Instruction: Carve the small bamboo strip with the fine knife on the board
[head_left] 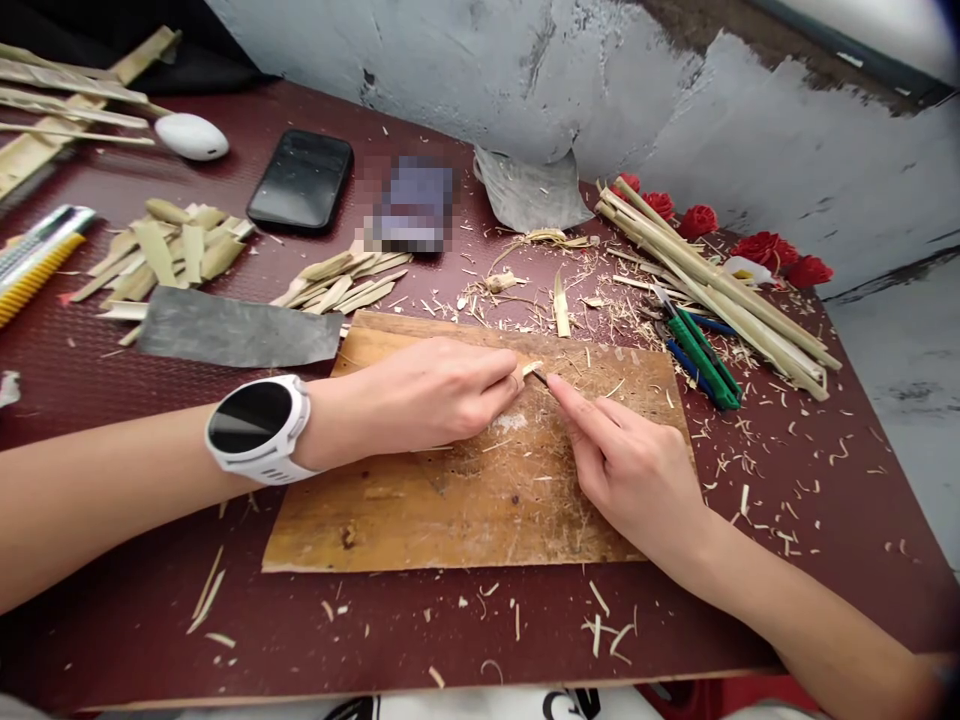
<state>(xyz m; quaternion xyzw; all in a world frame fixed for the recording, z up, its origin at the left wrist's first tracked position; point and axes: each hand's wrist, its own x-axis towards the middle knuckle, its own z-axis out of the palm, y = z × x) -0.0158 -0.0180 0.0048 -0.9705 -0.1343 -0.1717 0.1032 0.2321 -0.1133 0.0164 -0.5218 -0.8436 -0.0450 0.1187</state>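
Note:
My left hand (450,395), with a white watch (255,420) on its wrist, is closed over the wooden board (435,525). Its fingertips pinch a small pale strip (532,367) of reed or bamboo, whose short end sticks out. From the right, my right hand (637,465) grips a small knife (539,376). Only a narrow dark bit of its blade shows, close against the strip; the handle is hidden in my palm. My right index finger is stretched along the blade. Thin shavings lie on the board around both hands.
Behind the board lie cut strips (341,280), a grey sheet (240,328) and a black phone (301,180). Long stalks (720,280), a green utility knife (703,360) and red paper-like flowers (765,250) are at the right, by the wall. Shavings litter the dark red table (420,640).

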